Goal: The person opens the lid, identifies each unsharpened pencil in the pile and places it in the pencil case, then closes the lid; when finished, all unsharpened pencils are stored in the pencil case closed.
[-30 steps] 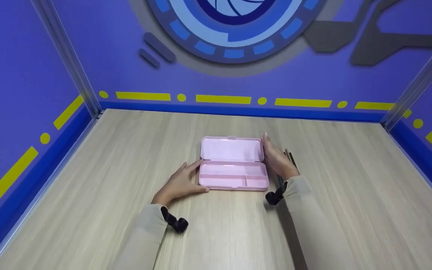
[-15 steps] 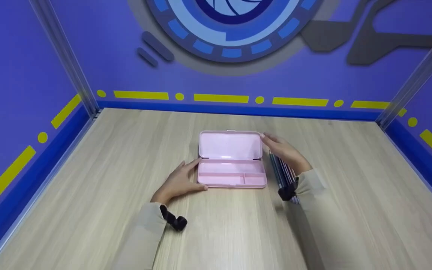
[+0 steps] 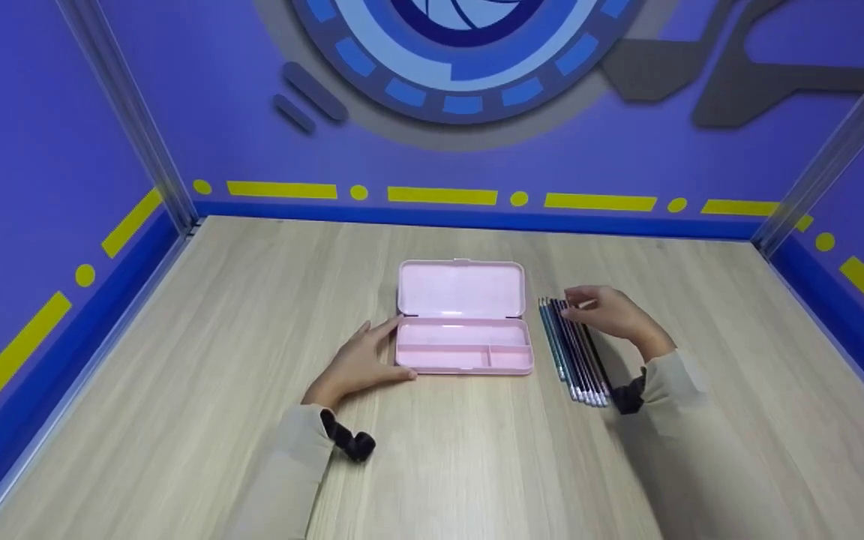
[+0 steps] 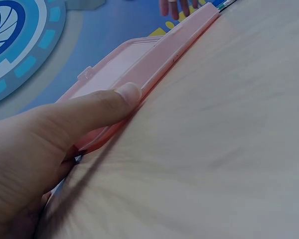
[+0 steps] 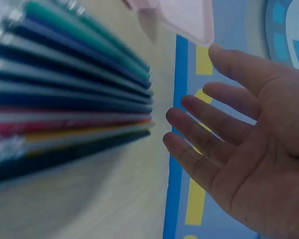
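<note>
A pink pencil case [image 3: 461, 289] lies on the table with its lid swung back and its divided compartments bare. At its left end my left hand [image 3: 357, 364] holds it between thumb and fingers; in the left wrist view the thumb [image 4: 104, 107] presses on the front edge. Right of the case is a row of several pencils [image 3: 574, 352], eraser ends towards me. My right hand [image 3: 612, 311] hovers over their far ends. The right wrist view shows its fingers [image 5: 204, 129] spread and loosely bent, apart from the pencils [image 5: 79, 74].
The wooden table [image 3: 432, 465] ends at a blue back wall [image 3: 432, 169] with yellow marks. Blue panels [image 3: 19, 187] stand at both sides. A black wrist camera [image 3: 357, 446] sits on each cuff.
My right hand has left the right side of the case's lid and moved right, over the pencils, which show more fully now. My left hand has stayed at the case's left end.
</note>
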`<state>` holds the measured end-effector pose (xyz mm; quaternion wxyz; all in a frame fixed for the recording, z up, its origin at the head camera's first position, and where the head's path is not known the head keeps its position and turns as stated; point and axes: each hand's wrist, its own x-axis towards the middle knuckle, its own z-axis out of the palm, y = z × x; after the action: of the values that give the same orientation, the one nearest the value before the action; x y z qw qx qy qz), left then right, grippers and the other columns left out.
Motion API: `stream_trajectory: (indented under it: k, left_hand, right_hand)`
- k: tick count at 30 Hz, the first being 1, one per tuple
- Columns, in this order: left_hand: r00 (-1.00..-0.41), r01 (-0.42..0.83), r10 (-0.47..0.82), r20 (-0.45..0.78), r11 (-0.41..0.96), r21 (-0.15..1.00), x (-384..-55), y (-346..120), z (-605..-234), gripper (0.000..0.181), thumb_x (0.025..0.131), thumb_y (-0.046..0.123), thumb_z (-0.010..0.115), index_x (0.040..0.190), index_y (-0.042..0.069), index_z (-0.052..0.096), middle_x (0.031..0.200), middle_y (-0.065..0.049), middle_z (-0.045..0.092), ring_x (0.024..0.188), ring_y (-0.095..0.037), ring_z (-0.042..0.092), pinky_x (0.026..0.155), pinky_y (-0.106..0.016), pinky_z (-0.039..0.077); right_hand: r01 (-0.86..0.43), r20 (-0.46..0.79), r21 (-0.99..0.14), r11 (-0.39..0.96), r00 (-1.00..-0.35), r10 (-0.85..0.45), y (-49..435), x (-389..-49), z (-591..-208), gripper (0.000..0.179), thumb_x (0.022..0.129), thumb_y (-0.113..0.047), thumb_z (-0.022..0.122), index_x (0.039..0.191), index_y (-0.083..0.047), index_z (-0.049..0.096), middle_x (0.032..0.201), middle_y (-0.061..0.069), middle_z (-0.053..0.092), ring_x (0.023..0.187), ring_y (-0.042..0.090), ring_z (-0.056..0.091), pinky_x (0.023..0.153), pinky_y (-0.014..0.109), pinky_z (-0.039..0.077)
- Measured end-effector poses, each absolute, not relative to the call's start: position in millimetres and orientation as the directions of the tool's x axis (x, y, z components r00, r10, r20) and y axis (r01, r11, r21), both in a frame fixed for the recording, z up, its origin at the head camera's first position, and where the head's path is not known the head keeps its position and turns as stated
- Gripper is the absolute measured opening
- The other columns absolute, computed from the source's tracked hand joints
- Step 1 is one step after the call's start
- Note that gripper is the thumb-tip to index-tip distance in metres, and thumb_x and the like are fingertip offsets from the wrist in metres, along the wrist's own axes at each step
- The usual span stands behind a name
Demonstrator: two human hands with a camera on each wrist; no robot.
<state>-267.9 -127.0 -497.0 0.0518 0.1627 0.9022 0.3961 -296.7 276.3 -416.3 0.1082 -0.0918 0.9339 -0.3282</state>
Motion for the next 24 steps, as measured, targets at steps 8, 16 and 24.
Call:
stream_trajectory:
  k: [8, 16, 24]
  left_hand:
    - [-0.942, 0.249, 0.335, 0.028, 0.639, 0.728, -269.7, -127.1, -499.2, 0.1, 0.068, 0.052, 0.082, 0.151, 0.026, 0.033, 0.154, -0.006, 0.036, 0.146, -0.044, 0.014, 0.116, -0.061, 0.019]
    - [-0.942, 0.251, 0.336, 0.03, 0.638, 0.728, -270.4, -126.6, -498.1, 0.1, 0.067, 0.052, 0.083, 0.151, 0.025, 0.034, 0.153, -0.006, 0.037, 0.145, -0.046, 0.014, 0.115, -0.063, 0.02]
    - [-0.938, 0.264, 0.344, 0.039, 0.637, 0.724, -268.8, -127.5, -497.9, 0.099, 0.068, 0.051, 0.083, 0.15, 0.024, 0.035, 0.153, -0.008, 0.038, 0.145, -0.047, 0.014, 0.115, -0.062, 0.019]
  right_hand:
    - [-0.047, -0.192, -0.611, 0.79, -0.959, -0.206, 295.6, -287.4, -420.6, 0.056, 0.091, -0.019, 0.064, 0.135, 0.011, 0.047, 0.12, 0.032, 0.06, 0.103, 0.036, 0.064, 0.088, 0.047, 0.055]
    - [-0.007, -0.277, -0.64, 0.768, -0.931, -0.239, 307.1, -282.1, -424.6, 0.056, 0.09, -0.013, 0.065, 0.131, 0.019, 0.044, 0.108, 0.032, 0.065, 0.085, 0.025, 0.069, 0.078, 0.04, 0.059]
    - [0.034, -0.302, -0.618, 0.785, -0.933, -0.197, 307.1, -282.1, -429.0, 0.053, 0.086, -0.011, 0.069, 0.126, 0.017, 0.051, 0.106, 0.028, 0.064, 0.077, 0.014, 0.066, 0.072, 0.033, 0.058]
